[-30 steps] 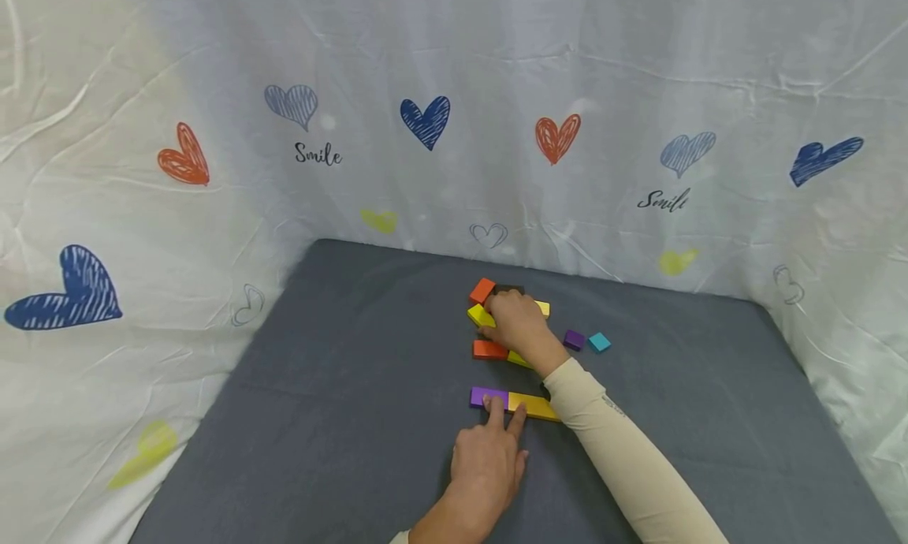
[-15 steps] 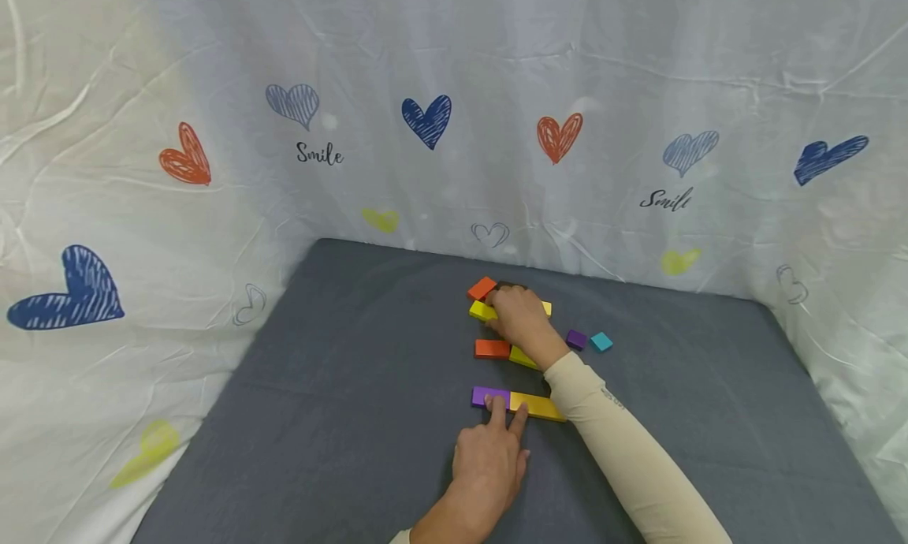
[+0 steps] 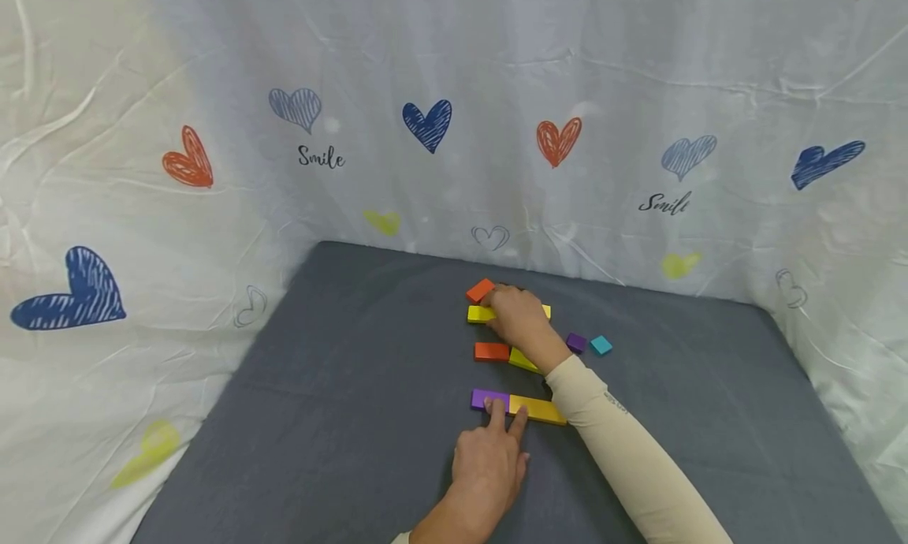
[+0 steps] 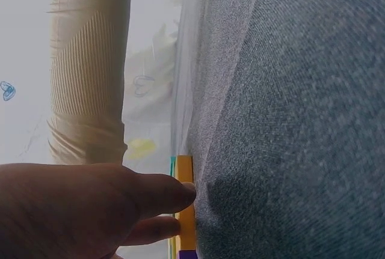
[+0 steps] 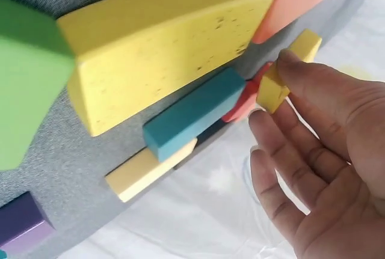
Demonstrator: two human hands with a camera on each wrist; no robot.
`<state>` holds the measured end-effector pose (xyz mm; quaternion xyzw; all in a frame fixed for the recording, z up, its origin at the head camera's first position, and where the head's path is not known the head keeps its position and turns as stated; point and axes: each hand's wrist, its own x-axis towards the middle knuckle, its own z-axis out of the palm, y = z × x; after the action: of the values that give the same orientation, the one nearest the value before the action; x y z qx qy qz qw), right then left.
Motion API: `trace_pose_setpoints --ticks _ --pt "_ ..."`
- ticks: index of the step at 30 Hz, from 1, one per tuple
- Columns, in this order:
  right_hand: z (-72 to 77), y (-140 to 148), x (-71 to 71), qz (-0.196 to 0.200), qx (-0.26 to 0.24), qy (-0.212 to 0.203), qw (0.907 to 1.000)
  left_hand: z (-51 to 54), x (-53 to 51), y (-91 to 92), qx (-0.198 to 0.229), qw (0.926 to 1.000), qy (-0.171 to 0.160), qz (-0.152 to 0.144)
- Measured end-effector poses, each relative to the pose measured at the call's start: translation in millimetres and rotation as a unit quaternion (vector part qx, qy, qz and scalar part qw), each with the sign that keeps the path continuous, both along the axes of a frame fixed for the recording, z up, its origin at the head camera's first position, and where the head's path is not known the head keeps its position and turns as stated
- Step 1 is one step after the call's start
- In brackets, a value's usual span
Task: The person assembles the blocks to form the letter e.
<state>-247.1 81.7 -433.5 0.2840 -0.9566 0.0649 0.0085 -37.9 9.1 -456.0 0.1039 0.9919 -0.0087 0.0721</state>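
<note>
In the head view, a person's left hand (image 3: 482,465) rests two extended fingertips on a purple block (image 3: 484,400) and an orange block (image 3: 542,411), laid end to end on a grey-covered worktop (image 3: 319,402), as the right hand (image 3: 521,319) reaches over to a yellow block (image 3: 480,314) near a red block (image 3: 480,290). The left wrist view shows fingers touching the orange block's side. The right wrist view shows thumb and fingers pinching the yellow block, near a teal block (image 5: 195,115) and a cream block (image 5: 150,172).

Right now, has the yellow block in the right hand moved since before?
Yes. Judged by the nearer, unmoved red block in the head view, the yellow block the right hand pinches has turned from slanting to straight across.
</note>
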Motion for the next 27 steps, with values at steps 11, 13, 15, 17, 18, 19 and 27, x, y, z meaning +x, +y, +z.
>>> trace_pose_setpoints --ticks 11,13,15,17,18,19,27 --pt "5.3 -7.2 14.0 0.040 -0.024 0.017 0.9988 0.0 2.1 -0.4 -0.009 0.9999 0.012 -0.002" --pt "5.3 -8.0 16.0 0.048 -0.022 0.013 0.9985 -0.3 2.4 -0.3 -0.009 0.9998 0.015 -0.001" --pt "5.2 -8.8 17.4 0.054 -0.019 0.005 0.9984 -0.5 2.6 -0.1 -0.008 0.9998 0.019 0.000" --pt "5.1 -9.5 18.4 0.058 -0.021 -0.001 0.9981 -0.5 2.7 0.0 -0.005 0.9998 0.020 0.001" --pt "5.1 -9.7 18.9 0.059 -0.023 -0.003 0.9980 -0.6 2.7 0.0 -0.004 0.9998 0.020 0.002" --pt "5.1 -9.6 19.4 0.063 -0.024 -0.003 0.9977 -0.6 2.8 0.0 -0.003 0.9998 0.021 0.002" --pt "5.0 -6.7 24.0 0.110 -0.046 -0.009 0.9928 -1.0 3.7 -0.7 0.002 0.9993 0.037 -0.002"
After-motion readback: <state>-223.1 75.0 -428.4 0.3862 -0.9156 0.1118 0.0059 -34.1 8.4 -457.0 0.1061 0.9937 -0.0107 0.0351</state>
